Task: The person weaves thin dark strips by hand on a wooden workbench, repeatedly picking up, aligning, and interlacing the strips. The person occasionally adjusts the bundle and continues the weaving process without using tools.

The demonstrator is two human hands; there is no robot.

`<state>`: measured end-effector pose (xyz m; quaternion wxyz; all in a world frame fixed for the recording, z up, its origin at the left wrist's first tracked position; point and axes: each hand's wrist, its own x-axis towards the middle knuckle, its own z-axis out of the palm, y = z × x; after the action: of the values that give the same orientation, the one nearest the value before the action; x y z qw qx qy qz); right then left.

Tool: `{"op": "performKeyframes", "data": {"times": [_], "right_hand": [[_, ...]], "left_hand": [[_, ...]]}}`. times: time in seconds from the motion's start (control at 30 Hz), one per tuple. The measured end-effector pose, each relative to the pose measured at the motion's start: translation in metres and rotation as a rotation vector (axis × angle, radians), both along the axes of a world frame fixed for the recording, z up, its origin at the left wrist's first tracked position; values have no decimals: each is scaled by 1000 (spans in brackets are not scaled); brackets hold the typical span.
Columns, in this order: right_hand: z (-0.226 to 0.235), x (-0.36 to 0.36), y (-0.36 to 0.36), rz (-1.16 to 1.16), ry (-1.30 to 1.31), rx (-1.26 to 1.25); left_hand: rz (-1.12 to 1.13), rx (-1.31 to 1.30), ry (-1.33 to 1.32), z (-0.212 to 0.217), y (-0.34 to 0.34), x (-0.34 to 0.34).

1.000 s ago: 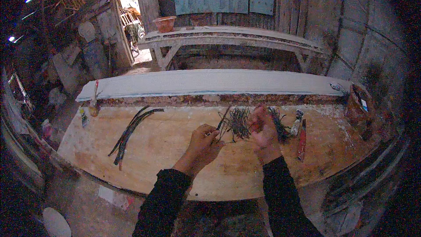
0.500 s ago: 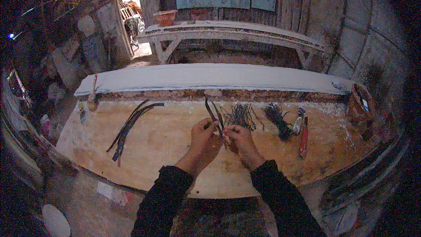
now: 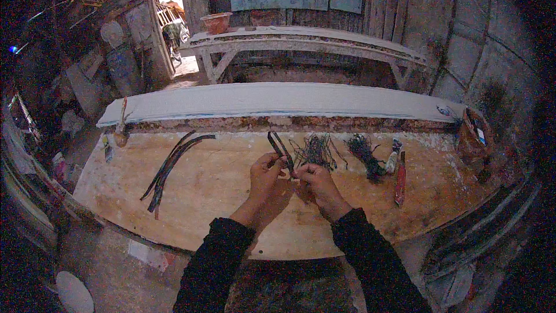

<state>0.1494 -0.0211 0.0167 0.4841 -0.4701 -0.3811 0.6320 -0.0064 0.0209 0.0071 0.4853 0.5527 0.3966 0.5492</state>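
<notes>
Over the middle of the wooden board, my left hand (image 3: 267, 181) pinches a pair of narrow dark strips (image 3: 280, 145) whose upper ends point away from me. Close beside it, my right hand (image 3: 318, 188) has its fingertips closed on the lower part of the same strips. The exact grip between the fingertips is too small to make out. A loose tangle of thin dark cords (image 3: 317, 149) lies just beyond my right hand. Several longer dark strips (image 3: 174, 165) rest in a bundle at the left of the board.
The wooden board (image 3: 214, 208) carries a second dark cord bundle (image 3: 365, 153), a crumpled whitish packet (image 3: 393, 157) and a red-handled tool (image 3: 400, 184) at right. A brown bag (image 3: 475, 133) stands at its right corner. A long white-topped ledge (image 3: 278, 99) borders the far side.
The upper ends of the strips have come slightly nearer to me and closer together. Both hands stay nearly in place, still holding the strips.
</notes>
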Motion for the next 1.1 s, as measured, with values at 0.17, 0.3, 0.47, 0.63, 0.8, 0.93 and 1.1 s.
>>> {"op": "performKeyframes", "data": {"times": [0.17, 0.3, 0.47, 0.63, 0.8, 0.93, 1.1], "right_hand": [[-1, 3, 1, -1, -21, 25], [3, -3, -3, -4, -6, -7], [-11, 2, 4, -24, -78, 49], [-3, -3, 2, -17, -39, 50], [-2, -8, 4, -90, 26, 173], [4, -7, 0, -107, 12, 98], [0, -5, -1, -114, 13, 134]], "left_hand": [[14, 3, 11, 0, -2, 3], [47, 67, 74, 1, -4, 2], [41, 170, 84, -11, -1, 4], [11, 83, 69, -7, -2, 1], [-117, -138, -145, 13, -14, 6], [-238, -246, -354, 9, -13, 6], [-255, -484, -525, 48, -48, 17]]}}
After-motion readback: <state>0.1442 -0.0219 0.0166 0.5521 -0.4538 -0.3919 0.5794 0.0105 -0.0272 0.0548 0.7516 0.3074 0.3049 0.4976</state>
